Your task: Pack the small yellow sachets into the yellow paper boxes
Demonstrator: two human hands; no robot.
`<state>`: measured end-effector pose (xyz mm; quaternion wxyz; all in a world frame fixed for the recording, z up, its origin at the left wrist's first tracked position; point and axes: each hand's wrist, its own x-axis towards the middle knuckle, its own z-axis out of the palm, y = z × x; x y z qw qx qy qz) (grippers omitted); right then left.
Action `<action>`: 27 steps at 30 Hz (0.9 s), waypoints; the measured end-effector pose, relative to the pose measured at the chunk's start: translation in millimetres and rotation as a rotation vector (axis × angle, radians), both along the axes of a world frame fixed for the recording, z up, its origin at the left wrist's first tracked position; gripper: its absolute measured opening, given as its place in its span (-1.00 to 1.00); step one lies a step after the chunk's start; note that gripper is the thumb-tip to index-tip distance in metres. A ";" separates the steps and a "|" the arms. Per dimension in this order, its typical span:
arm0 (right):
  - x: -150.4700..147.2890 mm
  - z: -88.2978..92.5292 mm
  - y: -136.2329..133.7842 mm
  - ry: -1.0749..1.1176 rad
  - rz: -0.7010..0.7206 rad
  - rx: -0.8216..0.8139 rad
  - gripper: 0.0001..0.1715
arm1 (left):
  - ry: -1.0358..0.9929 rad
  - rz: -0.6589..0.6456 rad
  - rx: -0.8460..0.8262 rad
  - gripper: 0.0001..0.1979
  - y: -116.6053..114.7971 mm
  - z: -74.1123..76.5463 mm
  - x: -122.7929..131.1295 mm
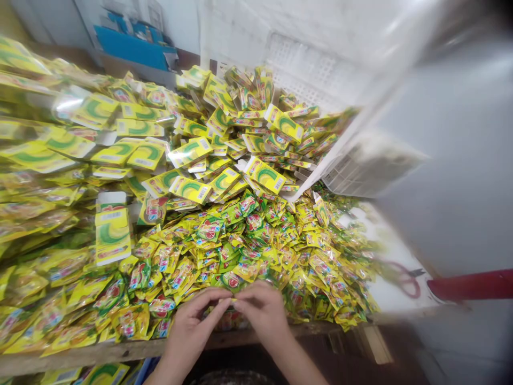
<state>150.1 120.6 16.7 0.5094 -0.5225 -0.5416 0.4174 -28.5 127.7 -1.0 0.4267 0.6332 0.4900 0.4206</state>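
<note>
My left hand (192,326) and my right hand (262,310) meet at the near edge of the table, fingertips pinched together over a small yellow sachet (226,303) that is mostly hidden between them. Right beyond my fingers spreads a heap of small yellow-green sachets (248,251) with red marks. Behind that lies a pile of flat yellow-green cartons (224,144). One carton (113,230) stands apart at the left.
A white plastic crate (320,80) is tipped on its side at the back right, cartons spilling out of it. Red-handled scissors (404,278) lie on the white tabletop (390,291) at right. A wooden edge (120,350) runs along the near side.
</note>
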 end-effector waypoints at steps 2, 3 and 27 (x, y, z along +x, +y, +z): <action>1.5 -1.3 -3.1 -0.014 0.029 0.110 -0.88 | 0.039 -0.055 0.181 -0.90 0.6 -1.0 -2.1; 3.0 -2.6 -5.4 -0.025 0.051 0.156 -0.85 | 0.054 -0.080 0.271 -0.88 0.0 -2.6 -3.9; 87.6 20.0 126.0 -0.003 -0.222 -0.039 -0.61 | 0.205 -0.154 0.393 -0.58 -15.1 1.7 7.5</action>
